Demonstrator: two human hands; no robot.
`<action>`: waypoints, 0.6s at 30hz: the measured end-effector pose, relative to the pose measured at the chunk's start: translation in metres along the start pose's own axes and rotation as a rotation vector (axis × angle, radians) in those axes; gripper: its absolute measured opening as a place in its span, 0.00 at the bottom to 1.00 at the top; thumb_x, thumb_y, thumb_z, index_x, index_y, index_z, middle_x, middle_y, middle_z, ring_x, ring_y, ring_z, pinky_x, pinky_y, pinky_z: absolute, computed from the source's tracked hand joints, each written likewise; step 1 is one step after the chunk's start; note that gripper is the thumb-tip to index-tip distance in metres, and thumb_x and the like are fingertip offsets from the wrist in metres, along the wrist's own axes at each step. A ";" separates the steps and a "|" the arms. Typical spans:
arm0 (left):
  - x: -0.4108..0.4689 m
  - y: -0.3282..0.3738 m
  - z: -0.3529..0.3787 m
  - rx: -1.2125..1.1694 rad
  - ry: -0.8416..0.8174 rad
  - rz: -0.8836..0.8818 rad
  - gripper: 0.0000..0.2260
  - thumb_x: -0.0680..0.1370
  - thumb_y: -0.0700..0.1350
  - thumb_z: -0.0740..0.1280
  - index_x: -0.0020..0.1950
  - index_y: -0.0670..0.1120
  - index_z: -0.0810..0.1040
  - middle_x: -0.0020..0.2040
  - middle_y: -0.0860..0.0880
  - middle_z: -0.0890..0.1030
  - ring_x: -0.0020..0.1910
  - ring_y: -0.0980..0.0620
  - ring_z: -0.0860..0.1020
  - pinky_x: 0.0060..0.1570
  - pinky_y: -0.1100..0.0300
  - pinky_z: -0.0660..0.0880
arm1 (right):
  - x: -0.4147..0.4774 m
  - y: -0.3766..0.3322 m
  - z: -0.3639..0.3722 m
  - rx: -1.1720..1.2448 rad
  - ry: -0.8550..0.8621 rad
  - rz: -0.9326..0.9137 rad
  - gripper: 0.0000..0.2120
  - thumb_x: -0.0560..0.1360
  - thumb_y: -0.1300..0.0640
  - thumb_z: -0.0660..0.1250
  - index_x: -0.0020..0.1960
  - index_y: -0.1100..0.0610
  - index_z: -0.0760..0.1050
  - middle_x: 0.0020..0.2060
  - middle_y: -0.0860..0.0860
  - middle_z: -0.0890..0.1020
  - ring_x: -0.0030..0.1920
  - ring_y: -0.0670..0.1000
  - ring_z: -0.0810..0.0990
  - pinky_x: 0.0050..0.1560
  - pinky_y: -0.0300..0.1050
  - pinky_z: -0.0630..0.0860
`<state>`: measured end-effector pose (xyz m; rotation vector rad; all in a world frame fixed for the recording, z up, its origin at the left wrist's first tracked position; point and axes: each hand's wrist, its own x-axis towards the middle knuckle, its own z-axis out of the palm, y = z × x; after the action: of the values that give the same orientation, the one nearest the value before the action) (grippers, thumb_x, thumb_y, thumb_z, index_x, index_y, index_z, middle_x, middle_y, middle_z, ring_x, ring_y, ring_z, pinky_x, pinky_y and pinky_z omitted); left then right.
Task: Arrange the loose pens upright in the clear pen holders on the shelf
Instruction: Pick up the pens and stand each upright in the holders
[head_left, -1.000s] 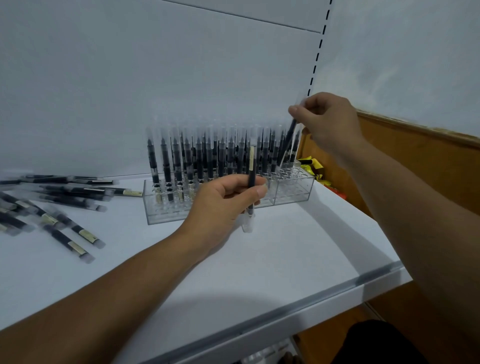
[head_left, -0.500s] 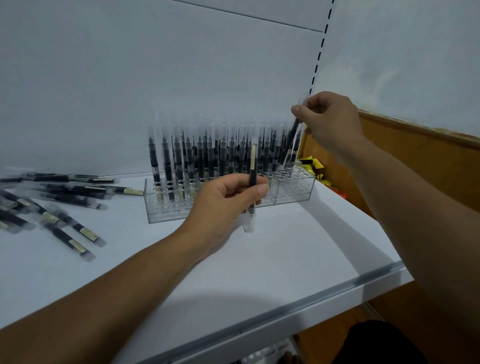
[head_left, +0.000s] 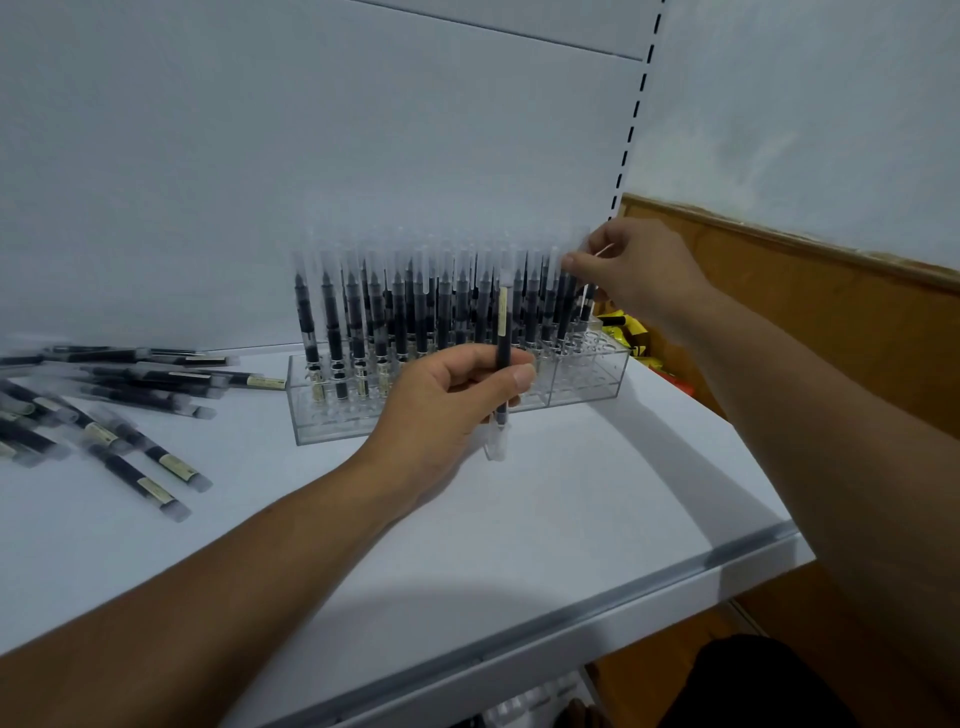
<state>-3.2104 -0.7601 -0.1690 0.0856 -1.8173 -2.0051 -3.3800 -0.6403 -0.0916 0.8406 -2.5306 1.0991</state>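
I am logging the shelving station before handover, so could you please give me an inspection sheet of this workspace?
Surface: white shelf with a grey front edge.
Job's things: clear pen holder, its left part packed with upright pens, its right-hand holes empty; loose pens lying flat at the left.
Clutter: yellow packets behind the holder's right end.
Hands: left hand grips a spare pen upright in front of the holder; right hand pinches the top of the row-end pen.
Cables: nothing seen.
Surroundings: white back panel, slotted upright, wooden panel at the right.
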 end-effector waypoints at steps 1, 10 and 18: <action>0.000 0.000 0.000 -0.003 0.001 -0.001 0.07 0.73 0.38 0.70 0.50 0.43 0.83 0.41 0.47 0.83 0.40 0.54 0.79 0.45 0.62 0.79 | 0.000 0.001 0.000 -0.032 0.013 0.002 0.12 0.75 0.44 0.70 0.47 0.54 0.78 0.40 0.48 0.81 0.42 0.50 0.82 0.51 0.57 0.81; -0.001 0.002 0.001 -0.027 0.013 0.027 0.08 0.73 0.37 0.70 0.51 0.42 0.82 0.42 0.46 0.84 0.40 0.55 0.80 0.44 0.66 0.78 | -0.022 0.008 0.009 -0.061 0.001 0.014 0.13 0.76 0.44 0.69 0.51 0.54 0.80 0.45 0.49 0.83 0.46 0.50 0.81 0.48 0.47 0.79; 0.001 0.010 0.002 -0.185 0.079 0.061 0.06 0.75 0.39 0.69 0.52 0.44 0.77 0.46 0.46 0.86 0.47 0.52 0.84 0.50 0.58 0.79 | -0.092 -0.001 0.017 0.270 -0.298 -0.086 0.20 0.72 0.38 0.62 0.51 0.51 0.80 0.42 0.46 0.84 0.41 0.42 0.81 0.44 0.44 0.79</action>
<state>-3.2096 -0.7589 -0.1586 0.0519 -1.5611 -2.0854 -3.3061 -0.6159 -0.1428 1.2549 -2.5804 1.3998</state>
